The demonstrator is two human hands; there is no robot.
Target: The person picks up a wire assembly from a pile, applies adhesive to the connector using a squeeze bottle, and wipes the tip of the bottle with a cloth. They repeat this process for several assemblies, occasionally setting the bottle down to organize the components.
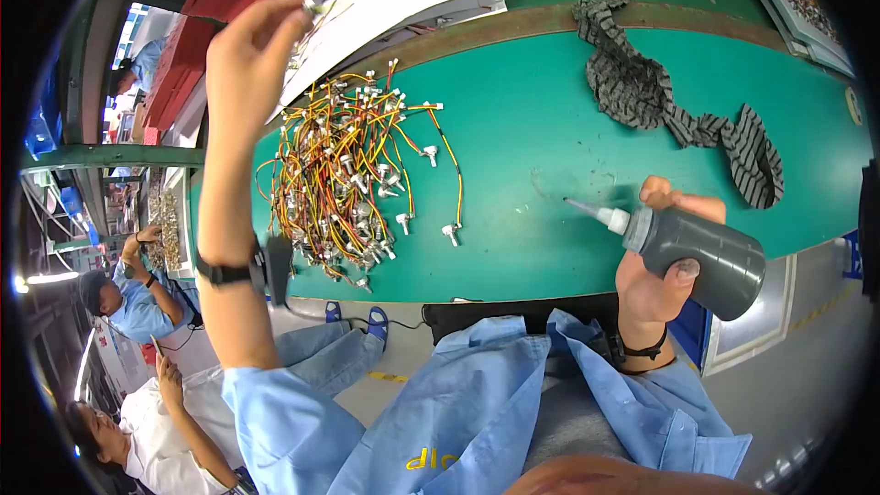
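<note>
R hand [662, 266] fingers wrapped round grey squeeze bottle [701, 257], nozzle aimed left over green worktop [541, 128]. L hand [252, 41] raised, fingertips pinching small connector [314, 7] above wire pile [353, 174].

Bright, even overhead lighting, saturated colour, soft short shadow beside the grey bottle [697, 255] on the green table [541, 128], strong fisheye bending toward a black circular rim, mild blur at the edges, window glare upper left.
</note>
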